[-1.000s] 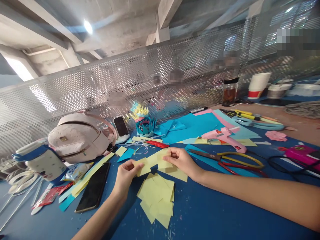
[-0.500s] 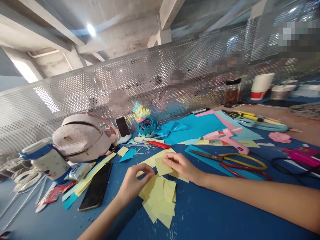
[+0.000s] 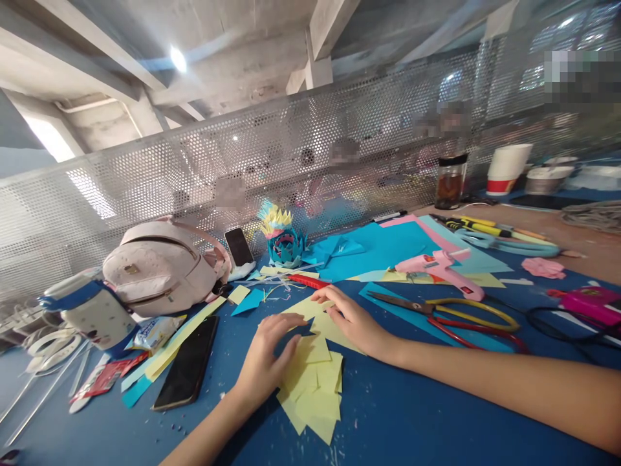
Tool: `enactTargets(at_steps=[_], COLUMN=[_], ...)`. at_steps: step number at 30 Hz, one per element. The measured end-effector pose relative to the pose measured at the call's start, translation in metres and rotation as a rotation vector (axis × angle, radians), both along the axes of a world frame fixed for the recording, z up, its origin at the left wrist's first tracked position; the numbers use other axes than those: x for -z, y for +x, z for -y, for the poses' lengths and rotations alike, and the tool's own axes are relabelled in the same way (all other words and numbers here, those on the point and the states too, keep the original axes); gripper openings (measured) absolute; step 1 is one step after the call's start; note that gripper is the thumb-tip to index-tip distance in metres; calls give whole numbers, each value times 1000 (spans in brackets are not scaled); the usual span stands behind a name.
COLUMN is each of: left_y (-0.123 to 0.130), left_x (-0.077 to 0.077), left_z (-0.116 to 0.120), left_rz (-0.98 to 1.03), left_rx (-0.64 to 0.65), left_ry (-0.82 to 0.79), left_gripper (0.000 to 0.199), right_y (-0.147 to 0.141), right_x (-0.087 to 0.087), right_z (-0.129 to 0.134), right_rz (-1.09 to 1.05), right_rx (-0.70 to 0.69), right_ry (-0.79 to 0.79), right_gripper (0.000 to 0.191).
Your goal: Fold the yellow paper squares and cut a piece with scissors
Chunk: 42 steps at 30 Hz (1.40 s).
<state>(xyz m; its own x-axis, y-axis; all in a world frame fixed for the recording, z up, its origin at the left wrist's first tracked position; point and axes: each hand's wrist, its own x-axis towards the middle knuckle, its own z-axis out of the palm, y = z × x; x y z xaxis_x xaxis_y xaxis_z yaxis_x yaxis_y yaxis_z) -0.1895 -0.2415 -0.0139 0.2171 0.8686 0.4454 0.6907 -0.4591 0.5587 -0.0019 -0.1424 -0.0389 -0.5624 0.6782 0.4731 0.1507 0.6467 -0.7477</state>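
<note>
A pile of pale yellow paper squares (image 3: 310,395) lies on the blue tabletop in front of me. My left hand (image 3: 272,349) rests at the pile's left edge, thumb apart from the fingers, with nothing in it. Just beyond the pile, my right hand (image 3: 352,320) reaches over a larger piece of yellow paper (image 3: 332,330), its fingers loosely bent and apart. Its fingertips are close to that paper; whether they touch it I cannot tell. Scissors (image 3: 427,307) with one yellow and one red handle lie to the right, partly on a blue paper strip.
A pink glue gun (image 3: 439,268) sits beyond the scissors. A red-handled cutter (image 3: 308,281), a folded-paper figure (image 3: 283,243) and blue sheets (image 3: 383,249) lie further back. At left are a black phone (image 3: 187,366), a pale pink backpack (image 3: 155,265) and a cup (image 3: 94,314).
My right hand has let go of a yellow square, which now lies on top of the pile. The right fingers have moved slightly away from me, and my left hand has opened and come closer.
</note>
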Motion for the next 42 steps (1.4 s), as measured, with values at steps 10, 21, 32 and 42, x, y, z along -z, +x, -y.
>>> enactTargets(at_steps=[10, 21, 32, 42], left_y=[8, 10, 12, 12], left_x=[-1, -1, -1, 1], left_z=[1, 0, 1, -4], left_rz=[-428, -453, -392, 326], left_rx=[176, 155, 136, 107], left_ry=[-52, -38, -95, -135], left_gripper=[40, 37, 35, 25], right_y=[2, -2, -3, 4], right_x=[-6, -4, -2, -16], right_z=[10, 7, 4, 18], right_rz=[27, -25, -37, -88], right_rx=[11, -91, -84, -93], right_ry=[66, -42, 13, 266], right_gripper=[38, 38, 46, 26])
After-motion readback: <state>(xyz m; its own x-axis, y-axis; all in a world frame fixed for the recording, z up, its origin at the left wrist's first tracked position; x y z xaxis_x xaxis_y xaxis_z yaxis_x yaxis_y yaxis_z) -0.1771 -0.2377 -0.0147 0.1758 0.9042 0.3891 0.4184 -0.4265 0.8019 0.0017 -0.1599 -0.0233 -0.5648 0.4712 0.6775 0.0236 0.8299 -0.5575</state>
